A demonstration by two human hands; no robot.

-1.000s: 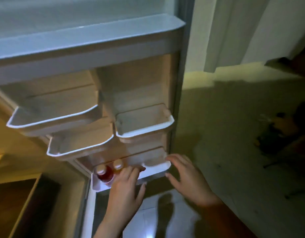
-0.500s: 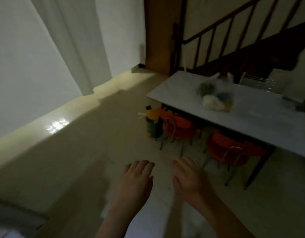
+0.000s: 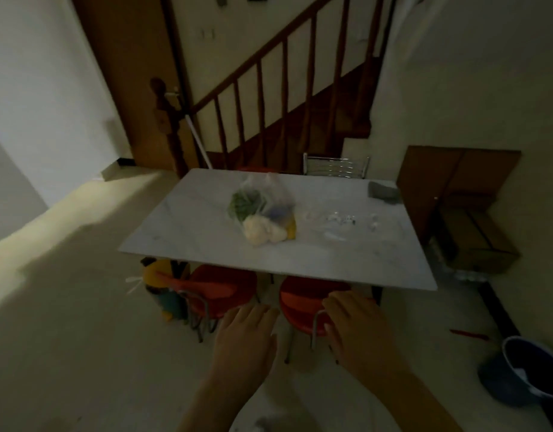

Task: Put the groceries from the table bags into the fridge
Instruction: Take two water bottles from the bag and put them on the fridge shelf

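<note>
One clear bag [image 3: 262, 210] of groceries sits on the pale surface [image 3: 347, 260], near its middle: greens, a white lump and something yellow show through. Beside it lies flattened clear plastic [image 3: 340, 221], apparently empty. Red stools [image 3: 225, 291] are tucked under the near edge. Left hand [image 3: 245, 341] and right hand [image 3: 357, 328] hang spread, palms down, holding nothing, well short of the bag. Fridge not in view. Judgement: at least this bag's contents remain to be carried over.

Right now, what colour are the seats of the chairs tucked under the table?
Red chair seats, clearest in the head view, under the white table.
</note>
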